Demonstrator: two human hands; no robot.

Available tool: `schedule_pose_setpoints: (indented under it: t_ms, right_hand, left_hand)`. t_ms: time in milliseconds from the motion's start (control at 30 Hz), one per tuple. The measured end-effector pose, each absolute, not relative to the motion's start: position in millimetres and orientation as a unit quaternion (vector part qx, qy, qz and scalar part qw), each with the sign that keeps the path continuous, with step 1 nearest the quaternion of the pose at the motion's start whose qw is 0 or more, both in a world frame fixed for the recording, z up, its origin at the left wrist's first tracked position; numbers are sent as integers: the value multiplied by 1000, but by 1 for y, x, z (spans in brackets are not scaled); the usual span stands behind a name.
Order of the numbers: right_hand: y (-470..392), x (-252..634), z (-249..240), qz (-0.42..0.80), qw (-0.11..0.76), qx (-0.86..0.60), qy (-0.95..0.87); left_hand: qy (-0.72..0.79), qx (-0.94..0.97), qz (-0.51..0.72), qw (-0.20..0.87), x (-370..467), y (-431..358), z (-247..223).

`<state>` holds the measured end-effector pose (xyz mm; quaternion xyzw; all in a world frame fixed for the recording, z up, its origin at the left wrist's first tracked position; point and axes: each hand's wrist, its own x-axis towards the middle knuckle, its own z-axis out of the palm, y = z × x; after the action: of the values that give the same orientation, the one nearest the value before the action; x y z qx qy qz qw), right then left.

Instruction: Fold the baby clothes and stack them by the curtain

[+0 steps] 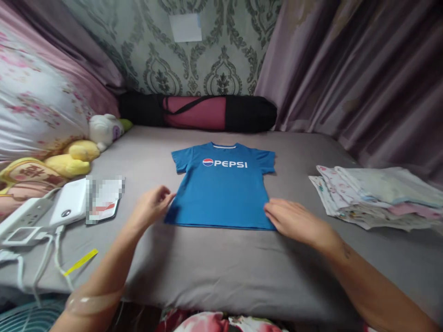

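Observation:
A blue short-sleeved T-shirt [223,193] lies flat, front up, with a round logo and white PEPSI lettering across its chest. Its collar points away from me and its hem towards me. At the shirt's left side edge, my left hand [154,205] is closed, thumb and fingers pinching the cloth. My right hand [292,219] grips the opposite side edge just above the hem, its fingertips partly hidden behind the hand.
Grey sheet [221,267] covers the bed. A stack of folded cloths [377,198] lies right. On the left are a power strip [26,216], a white power bank [71,203], cables, a yellow strip [81,262] and plush toys [72,159]. A long black-and-pink bag [197,112] lies along the wall.

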<state>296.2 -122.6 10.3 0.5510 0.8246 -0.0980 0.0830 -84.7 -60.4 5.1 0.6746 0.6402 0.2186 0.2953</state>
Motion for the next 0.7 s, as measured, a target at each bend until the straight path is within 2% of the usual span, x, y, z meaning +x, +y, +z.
schedule_pose_setpoints:
  t_ms: [100, 167, 267, 333, 400, 533, 700]
  right_hand:
    - [-83, 252, -20, -57, -41, 579, 812]
    - [-71, 218, -37, -52, -87, 572, 814]
    - [-78, 192, -43, -108, -65, 570, 812]
    - [-90, 198, -36, -123, -43, 591, 796]
    - [-103, 220, -24, -112, -37, 625, 772]
    - [-122, 286, -10, -85, -46, 686, 722]
    - [-146, 336, -15, -85, -129, 700, 698]
  left_hand:
    - [543, 757, 285, 225, -42, -47, -1]
    - [440, 830, 278, 201, -13, -40, -18]
    - [350, 887, 231, 194, 8, -37, -47]
    - [340, 891, 211, 213, 4, -39, -58]
    - [372, 872, 207, 243, -14, -41, -61]
    - [536, 762, 250, 265, -68, -48, -51]
    - [699, 627, 201, 279, -110, -74, -35]
